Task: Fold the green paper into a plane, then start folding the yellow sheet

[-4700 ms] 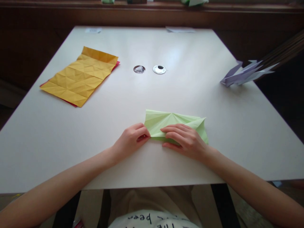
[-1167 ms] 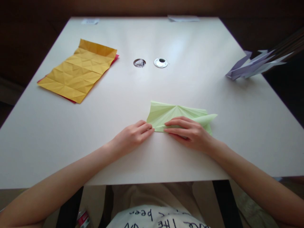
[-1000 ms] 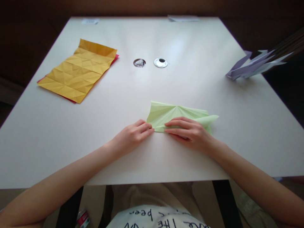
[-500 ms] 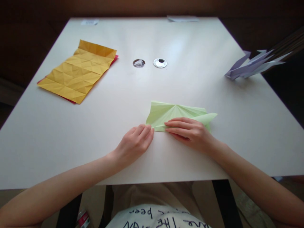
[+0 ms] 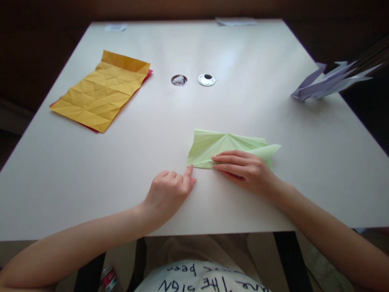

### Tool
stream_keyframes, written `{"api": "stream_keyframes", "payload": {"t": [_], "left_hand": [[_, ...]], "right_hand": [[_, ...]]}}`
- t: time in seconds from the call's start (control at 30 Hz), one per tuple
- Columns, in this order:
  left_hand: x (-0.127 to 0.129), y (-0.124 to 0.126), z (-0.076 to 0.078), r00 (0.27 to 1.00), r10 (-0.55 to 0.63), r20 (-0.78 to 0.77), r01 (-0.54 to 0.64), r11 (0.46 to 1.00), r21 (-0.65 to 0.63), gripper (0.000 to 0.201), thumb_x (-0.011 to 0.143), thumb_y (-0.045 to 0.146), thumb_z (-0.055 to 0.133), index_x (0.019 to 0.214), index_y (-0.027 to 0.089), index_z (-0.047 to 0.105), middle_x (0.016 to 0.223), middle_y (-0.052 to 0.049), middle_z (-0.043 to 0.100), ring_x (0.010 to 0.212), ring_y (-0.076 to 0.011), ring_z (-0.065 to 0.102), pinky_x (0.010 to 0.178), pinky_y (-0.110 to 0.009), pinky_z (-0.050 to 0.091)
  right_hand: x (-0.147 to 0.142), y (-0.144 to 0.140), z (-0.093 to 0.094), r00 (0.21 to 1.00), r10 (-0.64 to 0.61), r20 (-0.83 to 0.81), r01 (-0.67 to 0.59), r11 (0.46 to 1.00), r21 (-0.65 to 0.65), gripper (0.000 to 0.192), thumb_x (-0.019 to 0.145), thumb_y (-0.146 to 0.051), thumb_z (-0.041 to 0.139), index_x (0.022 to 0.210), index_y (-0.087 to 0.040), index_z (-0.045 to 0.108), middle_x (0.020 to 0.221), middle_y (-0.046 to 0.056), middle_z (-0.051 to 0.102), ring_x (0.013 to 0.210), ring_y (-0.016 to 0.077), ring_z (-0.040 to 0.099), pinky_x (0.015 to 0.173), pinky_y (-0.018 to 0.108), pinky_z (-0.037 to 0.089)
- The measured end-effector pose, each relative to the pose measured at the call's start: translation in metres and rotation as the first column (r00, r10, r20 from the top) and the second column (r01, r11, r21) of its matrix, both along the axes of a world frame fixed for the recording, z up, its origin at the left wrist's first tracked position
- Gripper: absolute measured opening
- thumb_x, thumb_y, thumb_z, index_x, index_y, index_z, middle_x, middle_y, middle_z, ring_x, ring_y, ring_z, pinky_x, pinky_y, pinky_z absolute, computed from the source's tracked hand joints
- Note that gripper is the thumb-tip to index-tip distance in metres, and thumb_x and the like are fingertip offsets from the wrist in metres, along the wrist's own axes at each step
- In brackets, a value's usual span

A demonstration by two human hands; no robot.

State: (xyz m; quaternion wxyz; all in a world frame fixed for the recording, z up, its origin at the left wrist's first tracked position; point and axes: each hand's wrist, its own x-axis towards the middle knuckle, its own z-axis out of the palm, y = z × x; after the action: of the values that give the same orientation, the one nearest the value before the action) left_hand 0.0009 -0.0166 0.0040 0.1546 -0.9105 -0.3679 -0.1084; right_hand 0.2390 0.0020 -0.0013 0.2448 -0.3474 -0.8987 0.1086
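Observation:
A pale green folded paper (image 5: 225, 144) with fan-like creases lies on the white table (image 5: 243, 101) in front of me. My right hand (image 5: 246, 170) lies flat on its near right part and presses it down; a pointed flap sticks out to the right past the hand. My left hand (image 5: 168, 192) rests on the table just left of the paper. Its fingers are curled, and only the index fingertip reaches the paper's near left corner.
A creased yellow sheet (image 5: 101, 95) lies over a red one (image 5: 148, 74) at the far left. A folded purple paper model (image 5: 328, 81) sits at the right edge. Two round table openings (image 5: 178, 80) (image 5: 206, 79) lie mid-table. Small papers (image 5: 235, 21) lie at the far edge.
My left hand has drawn back from the green paper's left edge and curled its fingers, leaving only the index tip at the corner. My right hand stays pressed on the paper.

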Motion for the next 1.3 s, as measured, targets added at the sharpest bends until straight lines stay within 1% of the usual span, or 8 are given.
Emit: {"api": "stream_keyframes", "payload": {"t": [0.27,0.37,0.43,0.5,0.6,0.8,1.0,1.3], "left_hand": [[-0.002,0.006,0.003,1.0,0.014,0.025,-0.014,1.0,-0.011,0.024,0.085,0.025,0.048,0.089,0.011,0.066,0.047,-0.001,0.055,0.045,-0.0142,0.051,0.045,-0.027,0.035],[-0.001,0.012,0.001,0.998,-0.048,0.03,0.049,0.998,-0.035,0.02,0.084,0.019,0.048,0.092,0.01,0.063,0.075,-0.008,0.064,0.068,-0.0192,0.058,0.055,-0.03,0.044],[-0.001,0.018,-0.002,0.982,-0.178,0.069,0.184,0.978,-0.093,0.027,0.084,0.012,0.046,0.108,0.009,0.056,0.104,-0.012,0.061,0.091,-0.0217,0.057,0.071,-0.032,0.048],[-0.001,0.024,-0.006,0.942,-0.309,0.127,0.327,0.931,-0.162,0.032,0.086,0.008,0.042,0.116,0.009,0.05,0.118,-0.012,0.055,0.104,-0.0207,0.052,0.085,-0.032,0.047],[0.0,0.029,-0.009,0.916,-0.355,0.186,0.388,0.902,-0.189,0.029,0.088,0.01,0.039,0.114,0.007,0.051,0.115,-0.011,0.058,0.103,-0.0197,0.052,0.088,-0.032,0.047],[0.002,0.028,-0.011,0.918,-0.377,0.125,0.392,0.911,-0.132,0.029,0.086,0.008,0.042,0.112,0.003,0.052,0.113,-0.014,0.059,0.102,-0.0222,0.055,0.082,-0.033,0.05],[0.001,0.026,-0.011,0.924,-0.37,0.097,0.38,0.918,-0.117,0.029,0.086,0.008,0.041,0.112,0.004,0.053,0.113,-0.013,0.059,0.102,-0.0214,0.055,0.083,-0.032,0.05],[0.003,0.026,-0.01,0.925,-0.371,0.082,0.378,0.919,-0.11,0.029,0.087,0.008,0.041,0.112,0.002,0.053,0.113,-0.014,0.059,0.102,-0.0218,0.055,0.083,-0.032,0.051]], "right_hand": [[0.0,0.0,0.0,1.0,-0.008,-0.012,0.008,1.0,-0.011,0.019,0.084,-0.017,0.051,0.096,-0.023,0.064,0.104,0.004,0.066,0.098,0.0179,0.059,0.083,0.033,0.052],[-0.001,0.0,-0.001,1.0,-0.006,-0.021,0.005,1.0,-0.009,0.018,0.083,-0.017,0.052,0.095,-0.022,0.064,0.104,0.004,0.066,0.097,0.0176,0.059,0.083,0.033,0.052],[-0.001,0.0,0.0,1.0,-0.003,-0.023,0.003,1.0,-0.007,0.018,0.082,-0.016,0.052,0.095,-0.021,0.064,0.103,0.004,0.066,0.097,0.0175,0.059,0.083,0.032,0.052],[-0.002,0.0,0.0,1.0,-0.002,-0.023,0.002,1.0,-0.01,0.018,0.082,-0.015,0.053,0.095,-0.021,0.064,0.103,0.004,0.066,0.097,0.0175,0.059,0.083,0.032,0.052],[-0.002,0.0,0.0,1.0,-0.011,-0.029,0.011,1.0,-0.027,0.018,0.081,-0.014,0.053,0.094,-0.021,0.064,0.103,0.004,0.066,0.098,0.0174,0.059,0.085,0.032,0.051],[0.006,0.002,0.008,0.997,-0.058,-0.04,0.05,0.984,-0.173,0.013,0.082,-0.018,0.052,0.085,-0.021,0.064,0.106,0.004,0.064,0.095,0.0171,0.059,0.082,0.031,0.05],[0.023,0.01,0.021,0.998,-0.069,-0.011,0.061,0.935,-0.35,0.014,0.084,-0.024,0.049,0.081,-0.021,0.063,0.103,0.005,0.063,0.096,0.018,0.058,0.084,0.032,0.047],[0.028,0.014,0.015,0.992,-0.127,0.004,0.12,0.927,-0.355,0.005,0.079,-0.021,0.055,0.077,-0.021,0.06,0.096,0.005,0.06,0.09,0.0174,0.056,0.079,0.032,0.046]]}}
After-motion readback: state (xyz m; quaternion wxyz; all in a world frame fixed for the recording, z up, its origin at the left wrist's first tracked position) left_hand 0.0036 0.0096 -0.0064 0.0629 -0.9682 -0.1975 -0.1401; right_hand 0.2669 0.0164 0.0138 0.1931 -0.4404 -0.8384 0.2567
